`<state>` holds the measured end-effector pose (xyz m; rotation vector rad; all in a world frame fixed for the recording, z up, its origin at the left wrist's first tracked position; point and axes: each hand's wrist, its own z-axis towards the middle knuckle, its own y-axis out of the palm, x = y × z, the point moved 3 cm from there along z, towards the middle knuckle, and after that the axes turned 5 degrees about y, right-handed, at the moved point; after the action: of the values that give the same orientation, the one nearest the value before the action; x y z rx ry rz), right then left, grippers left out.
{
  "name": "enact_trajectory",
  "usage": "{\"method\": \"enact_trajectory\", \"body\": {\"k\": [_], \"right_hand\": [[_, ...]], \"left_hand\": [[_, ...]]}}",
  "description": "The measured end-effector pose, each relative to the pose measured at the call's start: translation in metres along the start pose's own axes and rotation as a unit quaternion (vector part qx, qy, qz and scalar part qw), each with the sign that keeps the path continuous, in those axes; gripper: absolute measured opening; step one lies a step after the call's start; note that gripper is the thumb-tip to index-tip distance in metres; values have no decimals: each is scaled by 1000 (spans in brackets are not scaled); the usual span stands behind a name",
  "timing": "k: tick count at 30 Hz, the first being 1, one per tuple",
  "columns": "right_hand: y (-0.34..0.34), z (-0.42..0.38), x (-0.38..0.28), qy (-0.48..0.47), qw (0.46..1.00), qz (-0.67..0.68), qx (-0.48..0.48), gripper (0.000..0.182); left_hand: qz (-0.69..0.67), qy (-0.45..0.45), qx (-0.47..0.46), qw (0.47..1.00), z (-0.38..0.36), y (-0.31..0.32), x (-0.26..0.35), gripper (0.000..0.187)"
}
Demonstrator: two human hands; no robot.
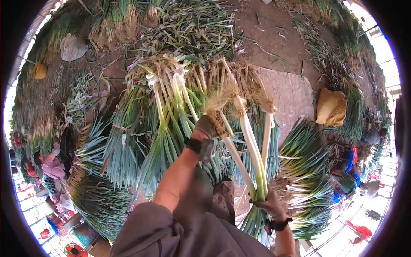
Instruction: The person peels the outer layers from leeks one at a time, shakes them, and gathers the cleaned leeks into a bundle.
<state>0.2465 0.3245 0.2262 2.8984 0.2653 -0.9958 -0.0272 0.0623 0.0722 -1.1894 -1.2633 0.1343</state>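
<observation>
While the right hand (272,205) holds leeks (251,141), they obscure seemingly bundled greens (274,147).

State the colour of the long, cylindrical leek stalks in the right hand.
White stalks, turning green toward the right hand; seen in head view.

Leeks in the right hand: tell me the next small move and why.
Perhaps gather the root ends with the left hand: the right hand grips the leeks together near their green leaves, but their root ends fan apart, and the left hand is by one of them.
</observation>
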Motion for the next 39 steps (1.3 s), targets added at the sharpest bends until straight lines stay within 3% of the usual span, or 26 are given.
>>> {"method": "enact_trajectory", "body": {"k": [2,5,8,11,13,14,17,20,21,23,24,25,29,30,32,34,36,38,39], "right_hand": [[7,-32,39,58,998,7,10,74],[17,-96,103,66,993,88,51,74],[23,-123,131,90,985,26,142,69],[15,-103,147,132,977,-19,168,68],[20,-84,129,97,977,81,173,55],[17,-71,131,82,982,63,159,53],[12,-45,123,20,987,58,152,61],[17,-41,89,-6,985,35,169,70],[19,-42,80,-3,984,31,174,72],[15,-32,90,-7,984,-40,172,73],[13,-31,95,-7,982,-76,173,73],[14,-30,94,-12,982,-90,167,74],[33,-30,69,15,977,-165,137,74],[36,-32,63,34,973,-188,128,74],[44,-32,70,14,966,-220,133,75],[52,-38,63,44,952,-273,131,75],[57,-40,74,16,940,-305,150,71],[62,-46,71,30,919,-357,167,69],[67,-47,68,28,904,-379,195,62]], "left_hand": [[119,-60,16,991,13,-53,-44,21],[162,-120,169,965,45,-206,-111,24],[122,-64,329,934,67,-387,-105,26],[102,-19,357,928,64,-469,-65,28],[154,-15,305,940,60,-458,-49,30],[186,-18,250,950,56,-429,-42,31],[190,-9,-23,982,21,-280,-7,33],[-66,2,-275,959,-17,-81,53,36],[-185,-22,-293,938,-34,-16,74,37],[-459,-114,-216,854,-74,66,102,36],[-594,-149,-148,777,-95,95,111,34],[-648,-161,-82,740,-101,112,117,31],[-654,-154,171,721,-76,122,85,19],[-650,-179,193,713,-73,80,86,15],[-764,-166,212,587,-54,70,15,13],[-707,-162,300,619,-45,29,-57,18],[-641,-155,388,643,-34,-10,-100,24],[-350,-48,492,796,-45,-108,-45,34],[-321,-10,436,841,-42,-124,-11,46]]}}
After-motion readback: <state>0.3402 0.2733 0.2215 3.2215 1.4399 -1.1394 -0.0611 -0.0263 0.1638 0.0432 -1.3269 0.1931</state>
